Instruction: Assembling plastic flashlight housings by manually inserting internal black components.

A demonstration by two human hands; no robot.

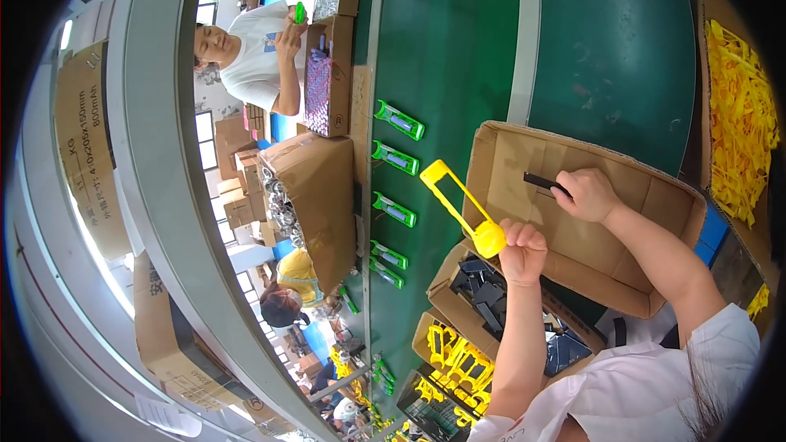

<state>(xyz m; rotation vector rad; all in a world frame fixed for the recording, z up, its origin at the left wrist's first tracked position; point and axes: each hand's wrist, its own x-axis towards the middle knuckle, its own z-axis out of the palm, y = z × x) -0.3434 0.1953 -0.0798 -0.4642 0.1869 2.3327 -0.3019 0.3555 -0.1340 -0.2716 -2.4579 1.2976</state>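
Observation:
My left hand (524,254) is closed round the rounded end of a yellow plastic frame (489,239), which has a long open window and points up and left over the green work surface (442,57). In my right hand (588,194) a short, flat black strip (539,180) is pinched between thumb and fingers. That hand hovers over a shallow cardboard box (524,143), whose brown bottom shows beneath it. The frame and the strip are apart.
Below the shallow box, one carton holds black flat pieces (490,299) and another yellow frames (458,360). Several green frames (399,119) line the far side. A person (254,53) opposite holds a green piece. Yellow scraps (741,115) fill a box at right.

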